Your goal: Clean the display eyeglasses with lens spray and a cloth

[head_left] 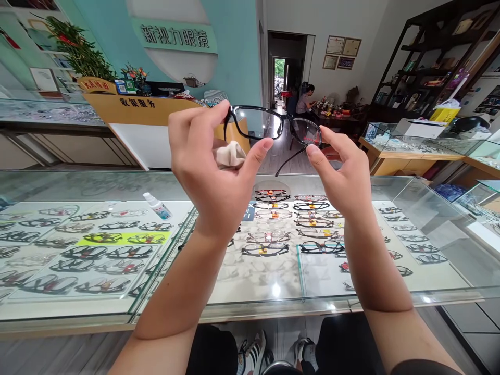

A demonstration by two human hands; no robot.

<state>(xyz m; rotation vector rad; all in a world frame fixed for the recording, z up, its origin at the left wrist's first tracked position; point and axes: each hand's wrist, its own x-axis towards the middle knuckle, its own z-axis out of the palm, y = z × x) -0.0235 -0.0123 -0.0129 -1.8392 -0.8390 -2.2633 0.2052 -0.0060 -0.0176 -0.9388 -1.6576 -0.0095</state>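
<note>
bare forearms [175,291] near, black-framed eyeglasses [286,119] raised

you hold one pair up beyond the glass display counter's [250,311] near edge. your left hand [207,156] grips the left hinge corner, thumb by the lower rim, one pale cloth [230,155] tucked in its palm; your right hand [346,169] pinches the right end between thumb and forefinger. the step in hand looks like checking or wiping the lenses; wiping on would call for a steady right pinch and the cloth against a lens. count two hands, one spray bottle [157,205] at left, four wall frames [335,45] and one seated person [307,101] far; the displayed eyeglasses [323,247] overlap too much to count.
</note>
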